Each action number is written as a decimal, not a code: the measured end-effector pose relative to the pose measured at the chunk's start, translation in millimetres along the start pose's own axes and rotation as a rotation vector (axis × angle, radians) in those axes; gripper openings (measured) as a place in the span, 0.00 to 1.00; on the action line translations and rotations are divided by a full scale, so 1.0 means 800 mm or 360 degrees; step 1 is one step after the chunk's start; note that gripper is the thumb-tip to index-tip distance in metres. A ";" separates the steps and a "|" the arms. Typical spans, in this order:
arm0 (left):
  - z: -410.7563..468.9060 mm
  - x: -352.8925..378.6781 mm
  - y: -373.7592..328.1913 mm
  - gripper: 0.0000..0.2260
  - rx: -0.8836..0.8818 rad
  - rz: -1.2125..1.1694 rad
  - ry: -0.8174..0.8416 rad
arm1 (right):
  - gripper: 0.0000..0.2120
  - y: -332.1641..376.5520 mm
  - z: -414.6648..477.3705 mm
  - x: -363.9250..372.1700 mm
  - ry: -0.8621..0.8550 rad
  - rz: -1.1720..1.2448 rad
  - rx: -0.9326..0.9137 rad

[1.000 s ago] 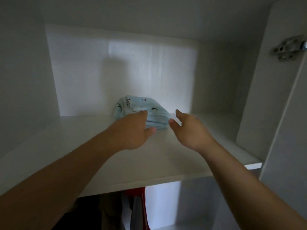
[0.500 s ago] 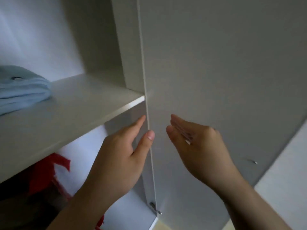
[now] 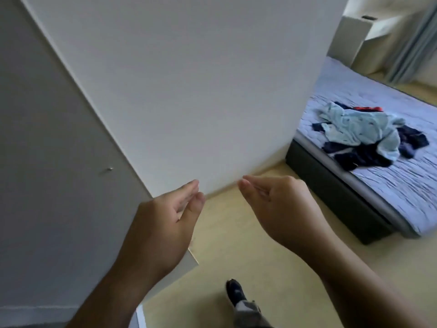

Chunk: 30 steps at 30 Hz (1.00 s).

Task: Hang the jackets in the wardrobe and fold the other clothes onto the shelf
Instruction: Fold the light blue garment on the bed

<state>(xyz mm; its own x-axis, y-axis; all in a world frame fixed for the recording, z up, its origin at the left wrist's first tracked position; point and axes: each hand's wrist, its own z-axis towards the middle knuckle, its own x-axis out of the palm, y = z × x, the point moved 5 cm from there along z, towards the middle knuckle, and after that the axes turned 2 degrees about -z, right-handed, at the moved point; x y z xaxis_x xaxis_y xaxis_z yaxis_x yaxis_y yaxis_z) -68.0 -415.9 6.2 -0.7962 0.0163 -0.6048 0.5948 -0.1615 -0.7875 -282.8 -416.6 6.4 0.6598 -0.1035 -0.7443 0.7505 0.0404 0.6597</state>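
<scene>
Head view shows the left hand (image 3: 163, 218) and right hand (image 3: 279, 209) empty, fingers loosely curled, before a white panel (image 3: 189, 91) beside the wardrobe door (image 3: 59, 162). The clothes pile (image 3: 364, 131) lies on the bed (image 3: 402, 185), well apart rightward.

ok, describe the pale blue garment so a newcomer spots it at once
Find the bed at right, with its lilac cover. A heap of clothes lies on it. The pale blue garment sprawls on top, the only light piece among navy ones.

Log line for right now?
left hand: open, empty | right hand: open, empty | clothes pile: on bed
</scene>
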 end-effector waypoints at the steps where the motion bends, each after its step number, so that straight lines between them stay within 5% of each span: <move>1: 0.011 0.025 -0.007 0.26 0.0039 -0.0052 0.0084 | 0.27 -0.023 -0.005 -0.011 -0.0037 -0.0024 0.0090; 6: 0.065 0.138 -0.050 0.25 0.0234 -0.0135 0.0373 | 0.21 -0.122 -0.026 -0.057 -0.0113 -0.0076 0.0474; 10: 0.116 0.218 -0.081 0.23 0.0351 -0.0083 0.0567 | 0.26 -0.198 -0.013 -0.093 -0.0171 -0.0009 0.0650; 30: 0.453 0.537 -0.213 0.13 0.0356 -0.0025 0.0930 | 0.23 -0.502 0.247 -0.277 -0.0376 0.0037 0.0896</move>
<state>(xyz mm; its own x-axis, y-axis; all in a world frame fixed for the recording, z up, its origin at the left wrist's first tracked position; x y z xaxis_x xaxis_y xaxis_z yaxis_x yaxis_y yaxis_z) -551.4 -738.8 -76.0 -0.5753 0.5471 -0.6080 0.4956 -0.3582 -0.7913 -737.7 -606.1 -73.3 0.6009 -0.3293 -0.7283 0.5581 -0.4795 0.6772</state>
